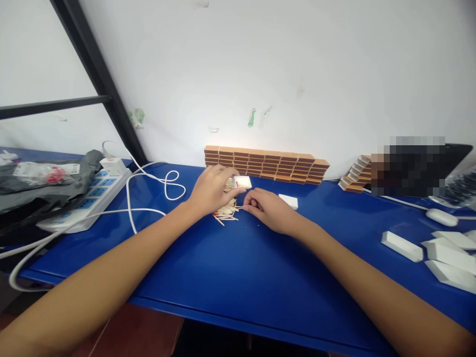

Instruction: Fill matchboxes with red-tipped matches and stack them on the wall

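Observation:
My left hand (212, 188) is closed around a small white matchbox tray (242, 182), held tilted above the table. Some matches show inside it as a pale patch with a little red. Below and behind that hand lies a loose pile of matchsticks (226, 214) with red heads, partly hidden by my fingers. At the pile's right edge, my right hand (269, 208) pinches the end of a thin pale matchstick (240, 207). Just beyond my right hand, a white box piece (288, 201) lies on the blue table (238, 277).
Stacked matchboxes (267, 164) with brown sides line the wall. More matchboxes (357, 173) stand at right, beside a dark, blurred-out object (420, 168). Several white trays (451, 258) lie at far right. A power strip (92, 196) and white cables (128, 198) occupy the left.

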`<state>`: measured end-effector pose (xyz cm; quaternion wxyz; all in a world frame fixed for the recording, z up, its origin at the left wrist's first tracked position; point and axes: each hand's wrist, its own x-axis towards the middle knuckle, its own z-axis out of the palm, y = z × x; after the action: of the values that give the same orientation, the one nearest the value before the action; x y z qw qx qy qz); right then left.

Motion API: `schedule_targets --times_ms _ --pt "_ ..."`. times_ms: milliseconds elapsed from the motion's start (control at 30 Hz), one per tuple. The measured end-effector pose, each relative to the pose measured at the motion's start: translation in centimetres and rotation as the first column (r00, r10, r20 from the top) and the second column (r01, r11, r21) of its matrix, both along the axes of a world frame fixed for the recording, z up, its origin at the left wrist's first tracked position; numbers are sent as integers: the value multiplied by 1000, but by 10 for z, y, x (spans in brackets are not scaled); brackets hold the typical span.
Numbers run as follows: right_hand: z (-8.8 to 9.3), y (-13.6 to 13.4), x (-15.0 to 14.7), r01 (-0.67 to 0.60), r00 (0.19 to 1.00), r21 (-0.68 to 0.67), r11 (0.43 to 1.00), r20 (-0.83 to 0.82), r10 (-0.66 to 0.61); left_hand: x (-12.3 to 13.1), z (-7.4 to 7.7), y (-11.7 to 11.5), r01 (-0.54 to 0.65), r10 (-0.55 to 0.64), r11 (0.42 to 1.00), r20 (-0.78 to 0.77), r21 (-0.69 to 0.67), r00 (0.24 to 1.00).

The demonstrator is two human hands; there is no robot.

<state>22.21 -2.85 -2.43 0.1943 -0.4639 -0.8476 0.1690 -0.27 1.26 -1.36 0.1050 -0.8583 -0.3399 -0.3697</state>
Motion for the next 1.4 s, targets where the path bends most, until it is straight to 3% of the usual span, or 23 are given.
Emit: schedule_targets --times_ms 167,367,667,933,1033,1233,1400 --pt "6 -14 11 -11 998 24 1000 60 10 -1 -1 0 1 -1 1000 -7 10 1000" --pt "8 -19 32 64 995 6 998 78 -65 -1 -2 -3 31 -31 1000 -20 1 999" --pt "-1 -26 29 -50 996 82 995 83 44 2 2 -8 21 -23 999 -38 -37 999" --pt "3 -28 26 -66 996 -5 998 57 66 3 -1 -10 47 -49 997 -33 -60 998" --pt "10 -25 31 -47 998 83 995 -24 49 4 -1 -11 68 -72 995 -44 -76 996" --pt "15 -21 32 158 977 265 951 -181 -112 11 -2 -20 177 -180 981 -30 -73 983" --pt "10 -26 25 145 981 320 936 -166 -95 17 0 -30 245 -245 969 15 -15 969"
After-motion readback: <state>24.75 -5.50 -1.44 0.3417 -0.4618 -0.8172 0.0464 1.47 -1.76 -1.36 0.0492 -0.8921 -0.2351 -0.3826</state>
